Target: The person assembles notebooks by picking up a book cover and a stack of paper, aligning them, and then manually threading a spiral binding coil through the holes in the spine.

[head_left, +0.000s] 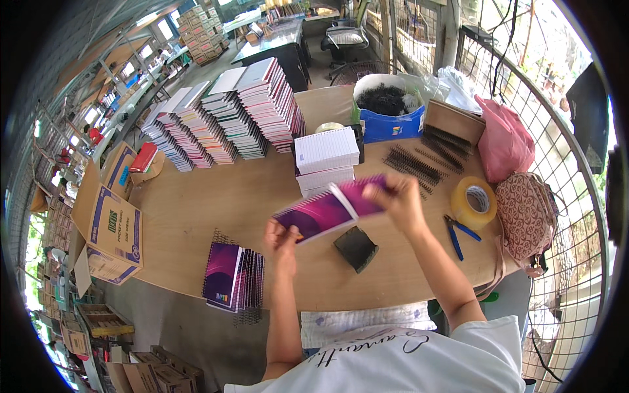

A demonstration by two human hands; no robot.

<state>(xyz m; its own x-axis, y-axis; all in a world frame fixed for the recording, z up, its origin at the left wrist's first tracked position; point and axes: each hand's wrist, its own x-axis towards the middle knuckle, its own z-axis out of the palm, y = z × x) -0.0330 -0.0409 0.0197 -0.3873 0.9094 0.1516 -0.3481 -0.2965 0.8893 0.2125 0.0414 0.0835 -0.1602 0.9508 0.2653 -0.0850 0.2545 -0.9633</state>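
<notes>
Over the middle of the table I hold a spiral notebook [321,211] with purple covers, spread open and slightly tilted. My left hand [282,238] grips its lower left end, thumb on the cover. At the upper right end, my right hand [398,198] is closed on the other cover; motion blurs its fingers. A white strip crosses between the two purple parts. Just below the notebook lies a small black square pad [356,249]. To the left of my left forearm, a stack of purple spiral notebooks [230,275] rests at the table's near edge.
Behind the notebook stand white ruled page blocks [326,149]. Tall notebook stacks [270,105] line the far left, near an open cardboard box [114,226]. Rightward are black coils [414,165], a tape roll [473,203], blue-handled pliers [462,233], a blue box [391,124] and bags [527,208].
</notes>
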